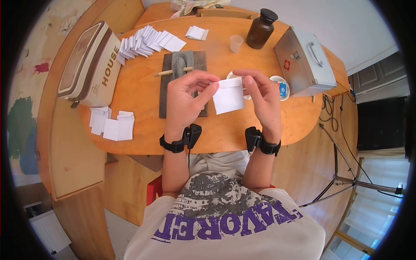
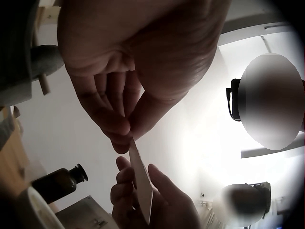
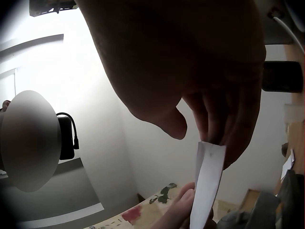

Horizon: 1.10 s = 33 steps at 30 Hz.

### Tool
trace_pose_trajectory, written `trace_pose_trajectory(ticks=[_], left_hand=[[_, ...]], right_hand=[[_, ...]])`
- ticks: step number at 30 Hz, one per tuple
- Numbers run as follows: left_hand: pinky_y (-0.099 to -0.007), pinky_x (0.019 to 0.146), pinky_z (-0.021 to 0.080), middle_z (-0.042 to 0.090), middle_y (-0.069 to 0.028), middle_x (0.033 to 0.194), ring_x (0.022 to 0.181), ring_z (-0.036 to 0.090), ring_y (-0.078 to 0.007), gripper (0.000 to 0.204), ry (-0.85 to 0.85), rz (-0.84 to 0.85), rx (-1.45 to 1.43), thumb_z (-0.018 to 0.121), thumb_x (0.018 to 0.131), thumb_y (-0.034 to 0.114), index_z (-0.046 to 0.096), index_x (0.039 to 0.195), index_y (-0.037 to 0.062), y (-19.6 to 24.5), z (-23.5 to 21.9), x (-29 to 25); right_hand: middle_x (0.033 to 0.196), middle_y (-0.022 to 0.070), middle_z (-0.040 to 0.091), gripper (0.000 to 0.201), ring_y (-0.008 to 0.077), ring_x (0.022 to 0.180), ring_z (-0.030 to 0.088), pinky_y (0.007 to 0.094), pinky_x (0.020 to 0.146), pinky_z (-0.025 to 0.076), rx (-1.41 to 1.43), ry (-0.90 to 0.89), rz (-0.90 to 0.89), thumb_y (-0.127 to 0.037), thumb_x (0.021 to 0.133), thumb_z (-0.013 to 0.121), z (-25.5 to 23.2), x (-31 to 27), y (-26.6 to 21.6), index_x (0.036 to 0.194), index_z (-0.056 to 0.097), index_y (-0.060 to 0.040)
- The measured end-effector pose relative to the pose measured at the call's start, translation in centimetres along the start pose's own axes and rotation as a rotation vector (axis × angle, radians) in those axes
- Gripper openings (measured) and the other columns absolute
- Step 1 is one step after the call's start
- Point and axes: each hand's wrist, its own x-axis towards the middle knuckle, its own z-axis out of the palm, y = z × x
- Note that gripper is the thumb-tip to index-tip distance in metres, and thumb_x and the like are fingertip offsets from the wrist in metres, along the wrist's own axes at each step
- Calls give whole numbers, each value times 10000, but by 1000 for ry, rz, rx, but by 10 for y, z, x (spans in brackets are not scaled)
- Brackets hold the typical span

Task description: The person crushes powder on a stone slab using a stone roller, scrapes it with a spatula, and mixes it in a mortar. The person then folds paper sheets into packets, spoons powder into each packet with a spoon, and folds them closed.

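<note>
A small white paper packet (image 1: 229,99) with a fold along its top is held up over the table. The left hand (image 1: 184,99) pinches its upper left corner between thumb and fingers, as the left wrist view shows of the packet (image 2: 141,183). At the packet's right side is the right hand (image 1: 265,104), fingers bent loosely; in the right wrist view its thumb stands apart from the packet (image 3: 208,176), and the fingertips are at or behind its edge. Whether they touch it cannot be told.
White packets lie in a long heap (image 1: 145,41) at the back left, with more (image 1: 112,125) at the front left. Around stand a dark board (image 1: 164,95) with a grey stone tool, a HOUSE box (image 1: 102,82), a brown bottle (image 1: 260,30), a plastic cup (image 1: 236,43) and a metal case (image 1: 303,65).
</note>
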Motion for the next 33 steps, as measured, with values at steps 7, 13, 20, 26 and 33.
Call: trace_pose_trajectory(ticks=[7, 13, 20, 26, 33], left_hand=[[-265, 843, 595, 816, -69, 1086, 939, 747, -107, 146, -28, -9, 106, 803, 1051, 11, 813, 1182, -54, 6, 2, -3], [-275, 832, 583, 821, -70, 1074, 930, 731, -121, 158, -39, 125, 240, 775, 1030, -39, 830, 1178, -36, 9, 2, -6], [-272, 826, 573, 814, -80, 1049, 913, 722, -129, 74, 23, 241, 314, 791, 1015, -11, 827, 1079, -16, 27, 12, -10], [-336, 701, 560, 783, -144, 898, 714, 696, -217, 170, -73, 97, 445, 786, 1046, 90, 800, 1179, -16, 32, -4, -17], [-316, 709, 571, 798, -103, 889, 758, 729, -152, 120, -201, 13, 449, 746, 1078, 63, 789, 1123, -39, 50, -15, -16]], right_hand=[[1057, 10, 822, 128, 66, 887, 706, 250, 793, 562, -127, -44, -99, -95, 1033, 814, 2, 0, 14, 1143, 841, -33], [1040, 17, 815, 138, 80, 874, 710, 259, 792, 570, -117, -52, -153, -116, 1017, 843, 10, -5, 1, 1124, 843, -30], [951, 38, 807, 146, 101, 854, 716, 288, 790, 577, -253, -49, -49, -115, 1005, 852, 6, -9, 4, 1100, 836, -5], [949, 91, 833, 121, 169, 844, 742, 323, 801, 591, -373, -80, -216, -82, 995, 836, 17, -14, -20, 1064, 845, 17], [922, 88, 835, 136, 166, 824, 745, 329, 777, 595, -320, -60, -191, -85, 992, 840, 19, -13, -23, 1078, 845, 20]])
